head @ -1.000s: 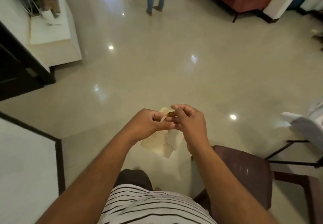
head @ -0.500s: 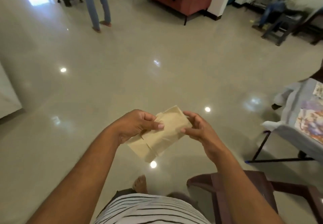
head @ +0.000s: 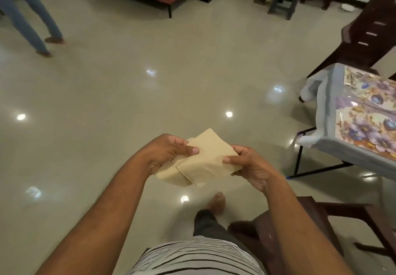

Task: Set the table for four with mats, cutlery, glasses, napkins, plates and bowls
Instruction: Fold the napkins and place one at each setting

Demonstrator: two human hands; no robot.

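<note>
- The beige napkins (head: 205,159), a small folded bunch of at least two overlapping layers, hang in the air over the floor (head: 128,94), in front of the person's striped shirt (head: 192,255) and well apart from the table (head: 334,124) at the right.
- The left hand (head: 169,152) pinches the bunch's left side, thumb on top and fingers curled underneath.
- The right hand (head: 250,165) pinches the right edge between thumb and curled fingers.
- The step in hand looks like peeling single napkins off the bunch. To do it well, one thumb should slide the top layer sideways while the other hand keeps the rest clamped, so that only one sheet comes free.
- Floral mats (head: 364,107) already lie on the table's grey cloth; no plates or glasses show on the visible part.
- A dark chair (head: 310,221) stands just beside the person's right leg, and another person's legs (head: 32,21) are far off at the left.
</note>
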